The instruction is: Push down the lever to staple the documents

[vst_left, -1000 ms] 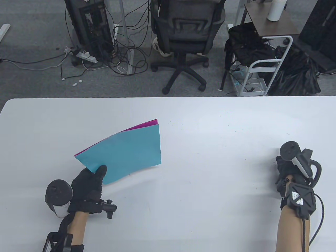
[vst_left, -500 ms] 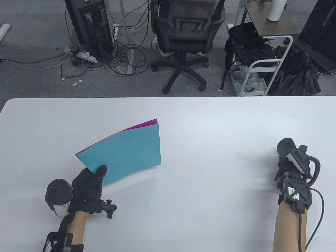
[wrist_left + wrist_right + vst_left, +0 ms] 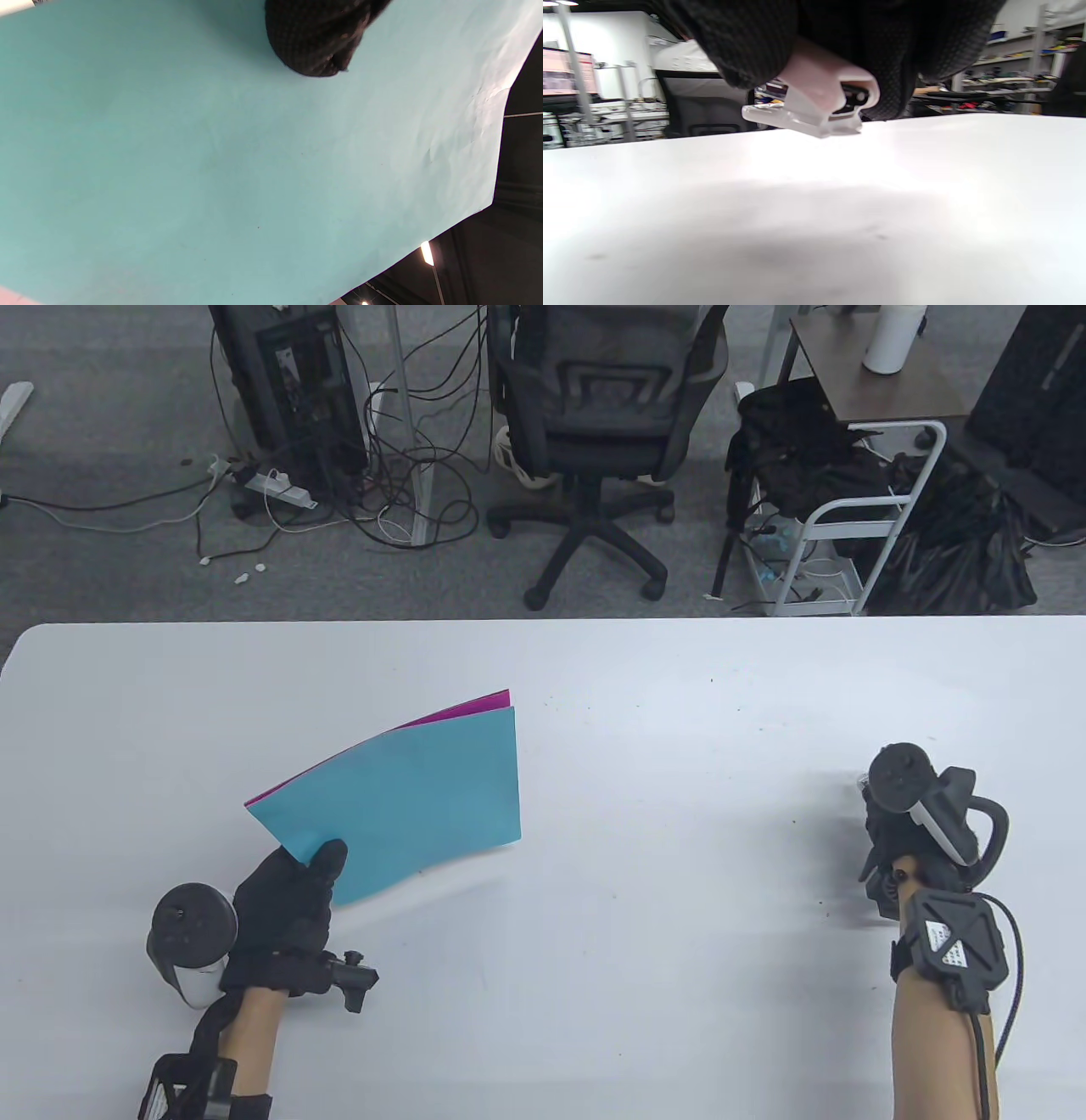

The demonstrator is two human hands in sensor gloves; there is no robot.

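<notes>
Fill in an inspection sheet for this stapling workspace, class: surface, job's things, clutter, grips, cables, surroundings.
Surface: white table, small dark specks near the right side.
Job's things: teal sheet over a magenta sheet, raised off the table at one corner; white stapler just above the table.
Clutter: nothing seen on the table.
Grips: left hand pinches the teal sheet's near corner; right hand holds the stapler.
Cables: black lead runs from the right wrist; tangled cords on the floor.
Surroundings: office chair, computer tower, white cart.
</notes>
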